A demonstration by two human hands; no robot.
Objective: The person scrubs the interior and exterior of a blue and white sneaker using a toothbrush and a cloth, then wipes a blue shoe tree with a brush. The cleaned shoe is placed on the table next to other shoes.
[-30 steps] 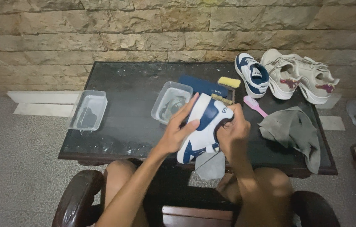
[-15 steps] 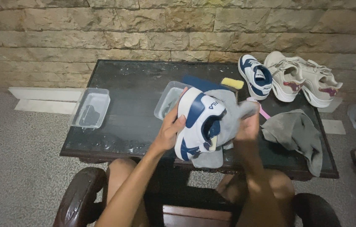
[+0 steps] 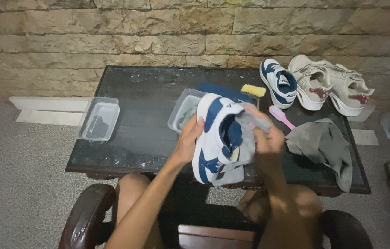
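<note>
At frame centre, the left hand [image 3: 186,146] clasps the white-and-blue sneaker [image 3: 215,138] by its sole side, tilting the opening toward the right hand [image 3: 264,136], whose grip pinches a grey cloth [image 3: 249,133] against the shoe above the dark surface [image 3: 149,106].

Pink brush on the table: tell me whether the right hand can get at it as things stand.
Probably yes, but not freely. The pink brush lies bare on the table just beyond the right hand, nothing between them. That hand is full, though, pressing a grey cloth into the shoe.
</note>
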